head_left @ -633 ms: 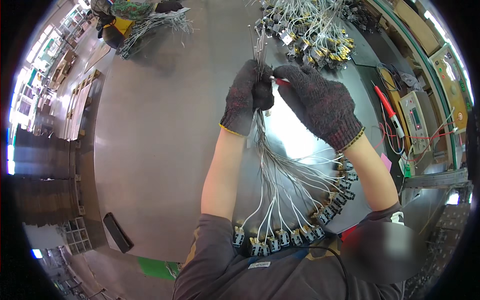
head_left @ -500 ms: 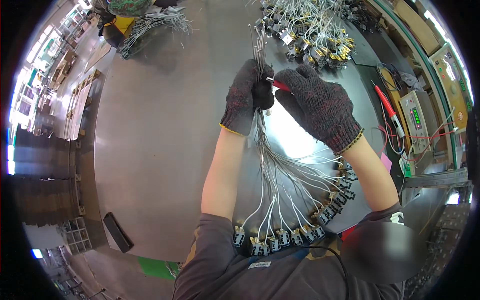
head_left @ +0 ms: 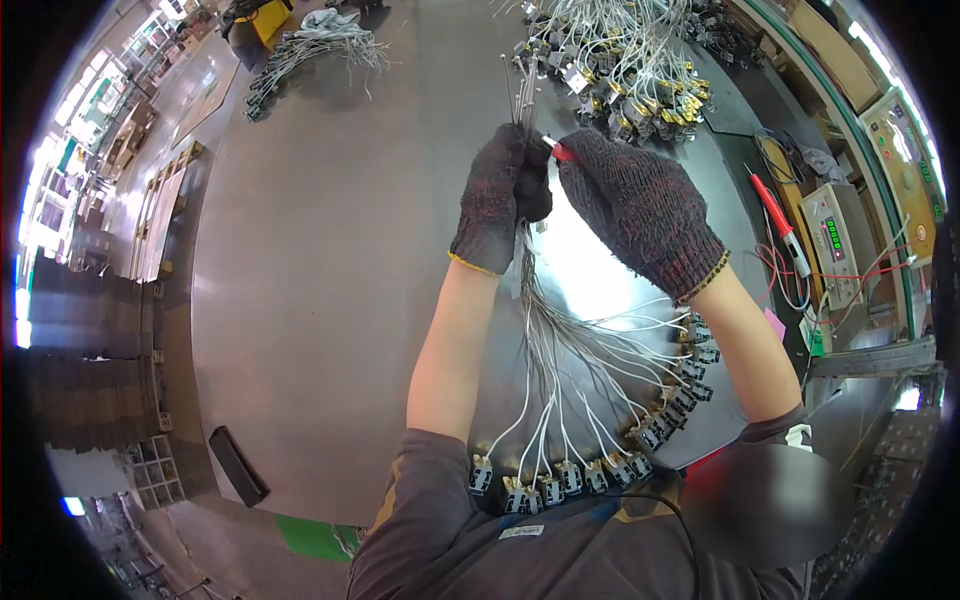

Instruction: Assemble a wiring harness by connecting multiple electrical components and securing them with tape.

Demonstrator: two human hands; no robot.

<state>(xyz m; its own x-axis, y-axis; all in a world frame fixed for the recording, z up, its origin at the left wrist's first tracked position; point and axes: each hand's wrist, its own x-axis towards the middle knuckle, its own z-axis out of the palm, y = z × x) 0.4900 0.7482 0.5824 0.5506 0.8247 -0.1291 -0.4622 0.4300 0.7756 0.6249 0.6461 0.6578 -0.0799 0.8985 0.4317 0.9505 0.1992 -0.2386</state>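
My left hand (head_left: 491, 195), in a dark knitted glove, is closed around a bundle of thin grey-white wires (head_left: 541, 312). Their loose ends (head_left: 524, 88) stick up above the fist. Below it the wires fan out to several small black switch-like parts with brassy ends (head_left: 569, 477), lying in an arc close to my body. My gloved right hand (head_left: 640, 205) pinches a slim red pen-shaped tool (head_left: 564, 153); most of it is hidden in the glove. Its pale tip points at the bundle beside my left fingers, and whether it touches a wire cannot be made out.
A heap of similar wired parts (head_left: 640, 85) lies at the far right of the metal table (head_left: 300, 300). Another wire bundle (head_left: 320, 50) rests far left. At right are a red probe (head_left: 772, 205) and a meter with green digits (head_left: 833, 240). A black bar (head_left: 237, 465) lies near left.
The red tool's tip has risen slightly along the bundle and now tilts more upward. My left hand keeps its hold. A green patterned shape at the top left has gone from view.
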